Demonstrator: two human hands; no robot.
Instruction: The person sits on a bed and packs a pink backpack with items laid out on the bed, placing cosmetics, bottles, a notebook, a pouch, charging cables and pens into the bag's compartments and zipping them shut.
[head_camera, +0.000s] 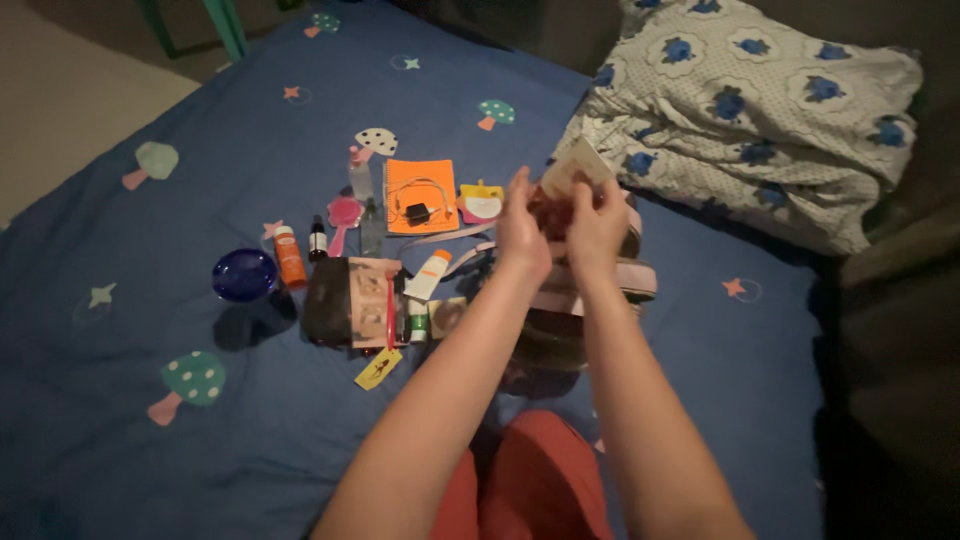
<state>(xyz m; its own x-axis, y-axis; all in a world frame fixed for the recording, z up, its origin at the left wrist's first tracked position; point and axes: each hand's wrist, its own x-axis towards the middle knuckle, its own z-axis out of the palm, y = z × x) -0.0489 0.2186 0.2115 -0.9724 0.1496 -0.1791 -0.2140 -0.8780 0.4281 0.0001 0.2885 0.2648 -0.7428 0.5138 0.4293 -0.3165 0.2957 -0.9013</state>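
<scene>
Both my hands are raised together over a pink bag (600, 285) on a blue bed sheet (200, 200). My left hand (522, 232) and my right hand (598, 228) grip a small dark red thing (552, 212) between them. A pale card or packet (575, 166) sticks up above my fingers. What the red thing is cannot be made out in the dim light.
Small items lie left of the bag: an orange pouch (421, 195) with a cable, a blue bowl (244, 274), an orange bottle (289, 256), a pink brush (343, 217), a white tube (428, 275), a dark pouch (328, 300), a yellow tag (378, 369). A flowered pillow (750, 110) sits at the back right.
</scene>
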